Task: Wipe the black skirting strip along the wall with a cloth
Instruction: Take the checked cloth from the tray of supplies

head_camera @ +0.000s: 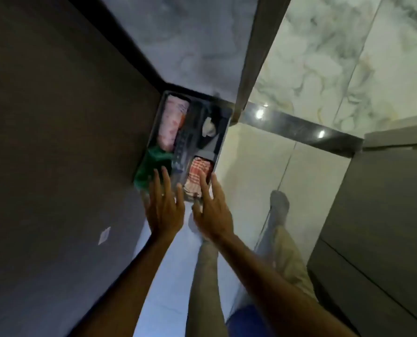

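A dark tray (223,139) with compartments lies on the floor in the corner. In it lie a red-and-white checked cloth (197,176), a pink cloth (172,125), a green cloth (151,166) and a small white item (208,128). My left hand (165,206) hovers open over the tray's near left end, by the green cloth. My right hand (212,207) is open too, its fingertips at the checked cloth. The black skirting strip (299,130) runs along the base of the marble wall to the right of the tray; another black strip (120,37) runs up along the dark wall.
A dark wall (56,142) fills the left side. A grey vertical post (258,52) stands just behind the tray. A grey cabinet (384,215) stands at the right. My legs and feet (279,205) are on the pale tiled floor (251,166).
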A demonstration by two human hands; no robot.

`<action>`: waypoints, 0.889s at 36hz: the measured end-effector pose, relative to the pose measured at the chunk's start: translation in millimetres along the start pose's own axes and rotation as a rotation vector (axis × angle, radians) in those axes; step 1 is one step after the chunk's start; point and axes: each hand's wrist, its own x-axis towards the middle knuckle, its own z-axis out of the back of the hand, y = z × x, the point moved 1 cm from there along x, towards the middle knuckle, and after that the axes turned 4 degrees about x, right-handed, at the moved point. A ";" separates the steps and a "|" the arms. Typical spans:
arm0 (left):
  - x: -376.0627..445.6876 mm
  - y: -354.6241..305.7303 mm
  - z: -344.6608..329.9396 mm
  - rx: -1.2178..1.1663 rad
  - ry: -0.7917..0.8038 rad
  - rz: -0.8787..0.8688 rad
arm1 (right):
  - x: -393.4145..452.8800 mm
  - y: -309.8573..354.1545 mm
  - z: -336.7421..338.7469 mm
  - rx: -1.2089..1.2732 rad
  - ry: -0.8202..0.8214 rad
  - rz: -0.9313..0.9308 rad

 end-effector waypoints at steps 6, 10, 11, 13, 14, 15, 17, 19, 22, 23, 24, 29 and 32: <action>111.7 7.9 -64.2 0.051 -0.342 -0.216 | 114.8 -34.9 -86.5 0.193 0.009 -0.125; 164.2 9.4 -110.0 0.161 -0.351 -0.406 | 158.1 -71.2 -133.3 0.352 -0.120 -0.312; 172.5 9.1 -120.5 0.200 -0.324 -0.423 | 163.3 -77.0 -143.9 0.327 -0.128 -0.289; 181.5 9.6 -138.1 0.257 -0.304 -0.447 | 170.7 -86.0 -165.1 0.337 -0.193 -0.258; 185.4 10.3 -144.4 0.277 -0.325 -0.464 | 173.7 -92.8 -174.8 0.307 -0.237 -0.269; 187.4 11.9 -150.4 0.306 -0.354 -0.474 | 175.7 -98.5 -182.6 0.222 -0.262 -0.248; 189.0 14.4 -160.8 0.349 -0.420 -0.477 | 185.3 -110.4 -195.6 0.056 -0.316 -0.177; 189.5 15.3 -167.1 0.327 -0.438 -0.464 | 195.1 -115.1 -201.8 0.016 -0.336 -0.168; 189.6 13.7 -169.1 0.317 -0.437 -0.472 | 200.5 -113.5 -203.7 -0.097 -0.294 -0.175; 189.4 14.1 -169.1 0.315 -0.428 -0.482 | 200.5 -112.7 -202.8 -0.069 -0.300 -0.179; 188.6 13.7 -168.0 0.311 -0.419 -0.494 | 199.0 -112.2 -197.4 0.006 -0.323 -0.195; 186.5 13.4 -160.5 0.295 -0.316 -0.543 | 177.9 -92.8 -165.6 0.128 -0.216 -0.269; 185.1 11.2 -148.5 0.276 -0.208 -0.577 | 143.1 -70.9 -146.5 0.081 -0.240 -0.239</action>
